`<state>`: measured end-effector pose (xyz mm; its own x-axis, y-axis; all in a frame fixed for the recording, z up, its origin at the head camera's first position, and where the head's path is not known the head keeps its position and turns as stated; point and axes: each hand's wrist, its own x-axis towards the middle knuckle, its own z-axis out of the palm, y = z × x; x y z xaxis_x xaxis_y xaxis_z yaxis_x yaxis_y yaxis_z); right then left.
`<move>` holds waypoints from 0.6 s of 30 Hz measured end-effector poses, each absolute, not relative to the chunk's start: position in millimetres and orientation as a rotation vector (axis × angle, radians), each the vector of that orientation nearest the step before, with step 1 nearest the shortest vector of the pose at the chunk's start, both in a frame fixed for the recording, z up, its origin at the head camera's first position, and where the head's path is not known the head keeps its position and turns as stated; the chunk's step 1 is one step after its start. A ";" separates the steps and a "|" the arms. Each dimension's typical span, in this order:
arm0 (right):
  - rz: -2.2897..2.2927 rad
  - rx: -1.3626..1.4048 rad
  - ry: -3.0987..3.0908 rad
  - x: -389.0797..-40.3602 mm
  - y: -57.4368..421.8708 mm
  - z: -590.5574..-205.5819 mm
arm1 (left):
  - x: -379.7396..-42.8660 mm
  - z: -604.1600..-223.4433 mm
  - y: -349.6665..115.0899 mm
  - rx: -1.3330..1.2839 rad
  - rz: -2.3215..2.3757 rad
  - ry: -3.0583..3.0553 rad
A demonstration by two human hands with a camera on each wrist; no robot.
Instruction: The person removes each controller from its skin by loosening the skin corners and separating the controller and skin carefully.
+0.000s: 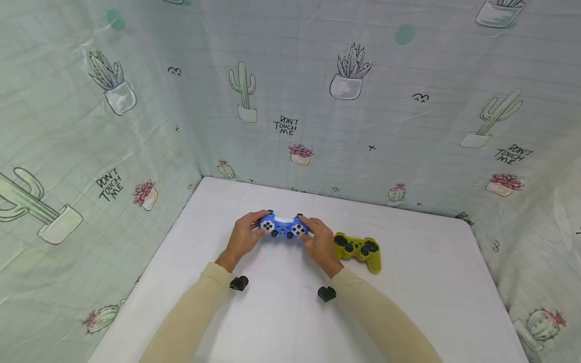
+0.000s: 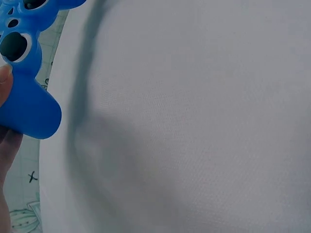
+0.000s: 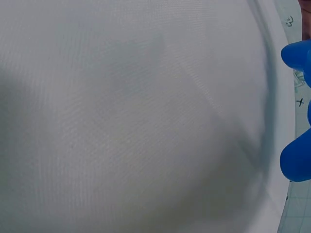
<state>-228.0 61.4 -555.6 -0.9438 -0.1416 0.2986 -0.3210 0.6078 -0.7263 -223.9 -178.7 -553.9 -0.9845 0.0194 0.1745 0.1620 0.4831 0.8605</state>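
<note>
A blue game controller with white button pads and dark thumbsticks is held between both hands above the white table. My left hand grips its left end, the thumb lying on the front face. On the other end, my right hand grips in the same way. In the left wrist view, one handle of the blue controller shows with part of the thumb on it; the right wrist view catches only its blue handle ends. A yellow-green controller lies on the table just right of my right hand.
The white-covered table is bordered at the back and sides by hanging cloth printed with cacti and lettering. Small black pieces sit by each wrist at the sleeve cuffs.
</note>
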 end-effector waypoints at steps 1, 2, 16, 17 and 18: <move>1.240 0.374 -2.627 -227.8 62.1 -555.8 | -224.7 -554.4 -177.7 -0.160 -1.517 -2.586; 1.234 0.366 -2.631 -227.6 62.9 -555.8 | -225.5 -555.2 -176.8 -0.162 -1.516 -2.592; 1.158 0.354 -2.709 -228.0 63.5 -557.8 | -225.5 -563.5 -175.4 -0.123 -1.499 -2.625; 1.157 0.343 -2.715 -228.3 63.6 -557.6 | -226.2 -563.4 -175.3 -0.135 -1.501 -2.622; 1.155 0.332 -2.721 -228.8 63.8 -557.3 | -227.2 -563.4 -175.1 -0.146 -1.497 -2.621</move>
